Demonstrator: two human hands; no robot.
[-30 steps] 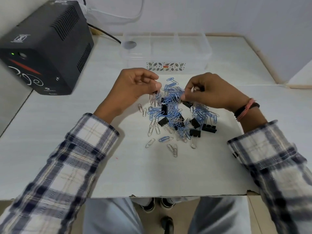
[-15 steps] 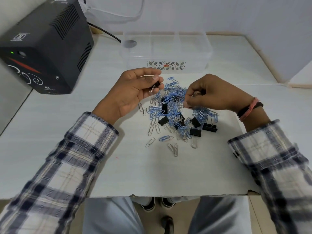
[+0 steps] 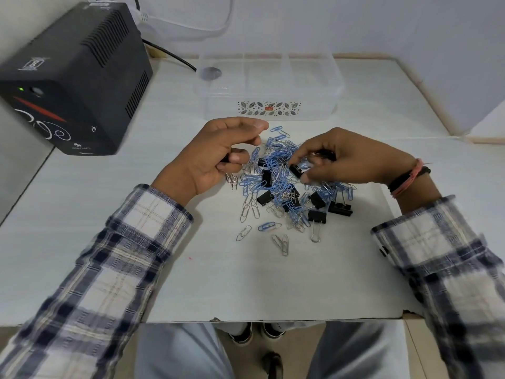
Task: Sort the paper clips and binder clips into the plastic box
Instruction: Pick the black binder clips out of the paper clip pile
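A tangled pile of blue and silver paper clips (image 3: 278, 170) mixed with several black binder clips (image 3: 317, 216) lies in the middle of the white table. My left hand (image 3: 218, 157) is at the pile's left edge, its curled fingers closed on a black binder clip (image 3: 225, 160) that is mostly hidden in the palm. My right hand (image 3: 347, 160) reaches into the pile's upper right, thumb and fingertips pinching a black binder clip (image 3: 296, 170) there. The clear plastic box (image 3: 308, 105) with three compartments stands just beyond the pile.
A black UPS unit (image 3: 73, 77) stands at the back left with cables behind it. A wall closes the back and right. The table's front edge (image 3: 273, 321) is near my knees. Loose clips (image 3: 281, 243) lie scattered in front of the pile.
My left hand drew a black binder clip back from its fingertips into the curled palm. My right hand dropped lower into the pile and closed on another binder clip.
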